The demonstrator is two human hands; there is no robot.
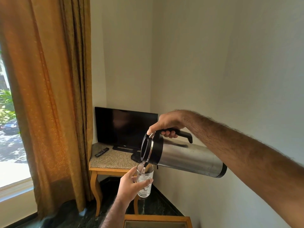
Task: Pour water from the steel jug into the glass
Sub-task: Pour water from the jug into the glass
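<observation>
The steel jug (189,157) has a black lid, collar and handle. It lies tipped almost flat in the air, spout to the left. My right hand (166,125) grips its black handle from above, thumb on the lid lever. A thin stream of water runs from the spout into a clear tall glass (145,181). My left hand (130,186) holds the glass upright just under the spout. Bubbling water fills the lower part of the glass.
A stone-topped wooden table (111,159) stands in the corner with a black television (125,127) and a remote (101,152). An orange curtain (49,96) hangs at the left beside a window. Another wooden table edge (156,218) shows at the bottom, over a dark floor.
</observation>
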